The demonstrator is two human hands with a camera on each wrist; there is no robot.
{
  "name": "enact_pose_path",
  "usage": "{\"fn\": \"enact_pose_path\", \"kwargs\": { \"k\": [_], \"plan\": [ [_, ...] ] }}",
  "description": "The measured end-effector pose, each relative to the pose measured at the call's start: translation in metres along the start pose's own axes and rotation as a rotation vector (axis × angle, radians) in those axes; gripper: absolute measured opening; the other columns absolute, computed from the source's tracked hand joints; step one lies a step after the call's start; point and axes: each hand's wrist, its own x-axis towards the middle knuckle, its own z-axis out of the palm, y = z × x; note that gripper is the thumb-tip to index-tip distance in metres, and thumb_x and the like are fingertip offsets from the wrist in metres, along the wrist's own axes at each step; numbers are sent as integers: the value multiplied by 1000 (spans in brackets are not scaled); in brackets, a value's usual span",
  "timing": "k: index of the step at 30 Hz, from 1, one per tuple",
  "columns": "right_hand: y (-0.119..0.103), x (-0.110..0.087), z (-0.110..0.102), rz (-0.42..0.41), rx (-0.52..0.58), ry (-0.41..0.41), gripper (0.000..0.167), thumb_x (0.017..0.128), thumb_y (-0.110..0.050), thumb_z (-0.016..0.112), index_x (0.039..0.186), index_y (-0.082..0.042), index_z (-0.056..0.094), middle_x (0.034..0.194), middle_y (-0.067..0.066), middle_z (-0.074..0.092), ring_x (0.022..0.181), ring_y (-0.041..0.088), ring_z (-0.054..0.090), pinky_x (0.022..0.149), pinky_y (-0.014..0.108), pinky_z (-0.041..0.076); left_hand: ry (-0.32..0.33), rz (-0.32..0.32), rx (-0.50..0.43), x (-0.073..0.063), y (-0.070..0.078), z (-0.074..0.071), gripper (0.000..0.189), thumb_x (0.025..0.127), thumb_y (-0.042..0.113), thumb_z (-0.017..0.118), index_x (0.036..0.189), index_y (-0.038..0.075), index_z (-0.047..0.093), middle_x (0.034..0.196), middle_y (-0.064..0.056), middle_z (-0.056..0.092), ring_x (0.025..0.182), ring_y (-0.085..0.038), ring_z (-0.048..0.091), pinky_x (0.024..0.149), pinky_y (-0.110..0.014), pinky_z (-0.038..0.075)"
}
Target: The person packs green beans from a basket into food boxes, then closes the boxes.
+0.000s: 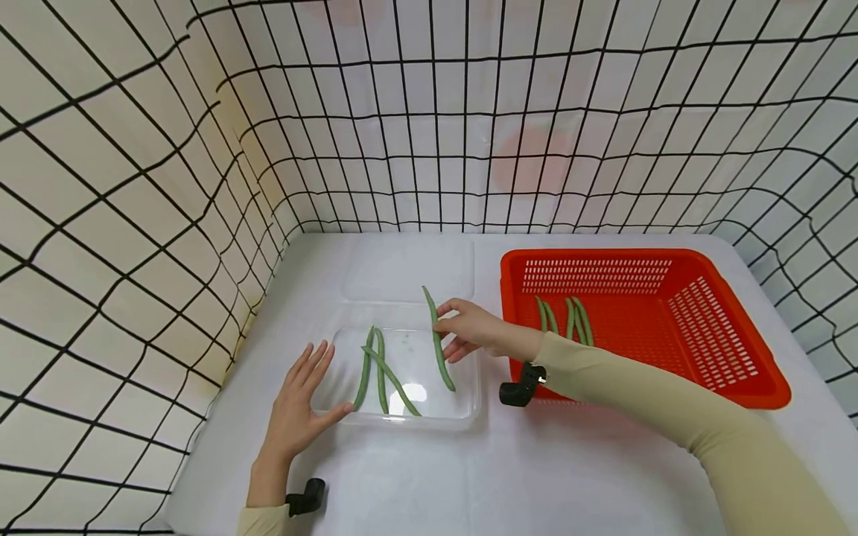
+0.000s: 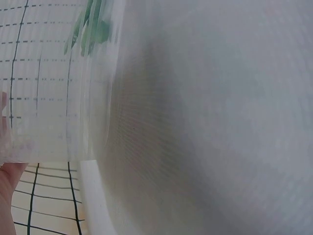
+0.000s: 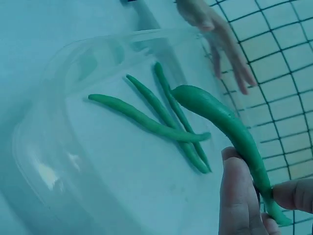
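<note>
Between the thumb and fingers of my right hand (image 1: 472,327) is a pinched green bean (image 1: 439,342), held over the right part of a clear plastic container (image 1: 429,420). The right wrist view shows this bean (image 3: 222,120) close up, fingertips near one end. Three more green beans (image 1: 380,372) lie on the container's floor, one crossing the others. My left hand (image 1: 298,406) is at the container's left side, fingers straight and spread, thumb at the near left rim. In the left wrist view only part of the left hand (image 2: 7,191) shows beside the clear wall.
A red plastic basket (image 1: 643,257) stands on the right with several green beans (image 1: 566,320) inside, partly hidden by my right arm. Behind the container lies a flat clear lid (image 1: 409,268). Black wire mesh (image 1: 436,112) borders the white table at the back and sides.
</note>
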Motion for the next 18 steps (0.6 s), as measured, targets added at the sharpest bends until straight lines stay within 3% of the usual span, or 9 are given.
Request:
{"fn": "enact_pose_path", "kwargs": {
  "k": [8,18],
  "plan": [
    [5,14,36,47,-54,-58,29,95,-8,54,122,-3,43,91,16,64,57,24,66,54,34,55,-10,-2,-1,0,0,2,94,75,65,66,148,14,36,151,-5,33,140,-29,19,99,-60,29],
    [7,6,42,28,-75,-189,50,97,-15,53,140,0,33,117,25,58,89,35,67,68,38,56,-1,5,2,1,1,0,94,75,70,62,147,13,37,151,-5,33,139,-31,21,99,-61,30]
  ]
}}
